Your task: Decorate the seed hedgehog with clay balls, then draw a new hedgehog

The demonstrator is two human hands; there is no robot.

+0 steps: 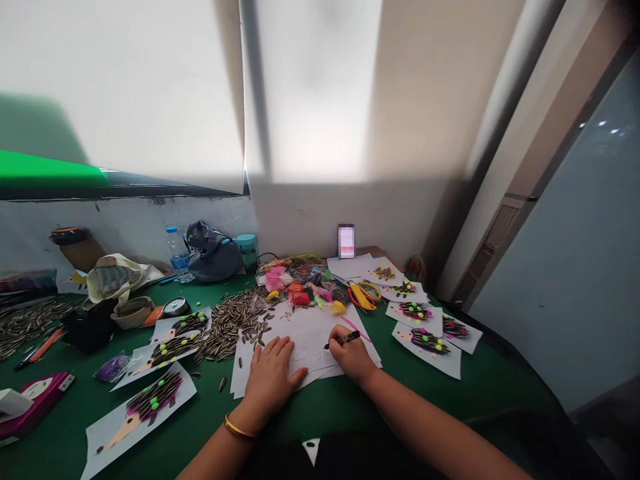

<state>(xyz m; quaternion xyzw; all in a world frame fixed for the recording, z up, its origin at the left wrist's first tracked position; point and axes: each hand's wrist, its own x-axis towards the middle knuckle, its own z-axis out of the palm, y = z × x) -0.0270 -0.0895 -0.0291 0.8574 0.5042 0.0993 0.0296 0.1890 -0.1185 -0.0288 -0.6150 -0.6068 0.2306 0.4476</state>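
Gripping a slim black pen with a pale band [352, 337], the bare right hand [350, 357] is closed around its barrel over a stack of plain white paper sheets [310, 321]. The bare left hand [270, 375], a smooth gold bangle [239, 427] at its wrist, lies flat and open on the lower left part of the stack, fingers aimed towards one o'clock. The hands are apart.

With twelve o'clock straight away from the body, the pen's long axis runs slantwise: writing end between eight and nine o'clock, back end between two and three. That end meets or nearly meets the top sheet; actual contact cannot be told. Faint grey drawn lines [309, 351] sit just beside it, around nine o'clock, between the two hands. The pen lies at about two o'clock from the left hand, so the right, holding it, is the nearer.

A loose heap of striped sunflower seeds [233, 325] spreads at eleven o'clock from the left hand, partly over the paper's edge. Yellow-handled scissors [363, 297] lie near twelve to one o'clock from the right hand, beyond a curved pink strip [356, 328].
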